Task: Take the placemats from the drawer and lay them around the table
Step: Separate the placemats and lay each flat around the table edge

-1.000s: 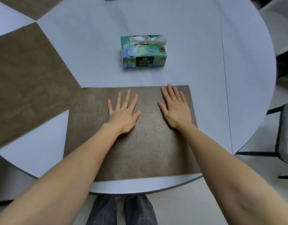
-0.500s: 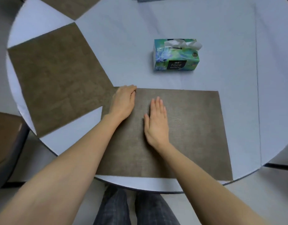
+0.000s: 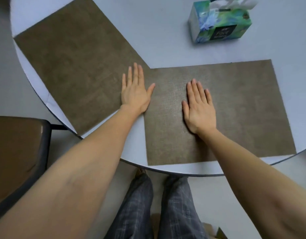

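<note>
Two brown placemats already lie on the round table [image 3: 166, 28], both set against its near rim. Left of the tissue box [image 3: 219, 21] sits the angled mat [image 3: 76, 62]; just below the box, the near mat [image 3: 235, 109] — their corners meet under the left hand [image 3: 135, 90]. That hand lies flat with fingers spread, holding nothing; the right hand [image 3: 198, 107] presses flat on the near mat. Judged from this, the laying is well underway — the far rim is out of view, the drawer unseen.
</note>
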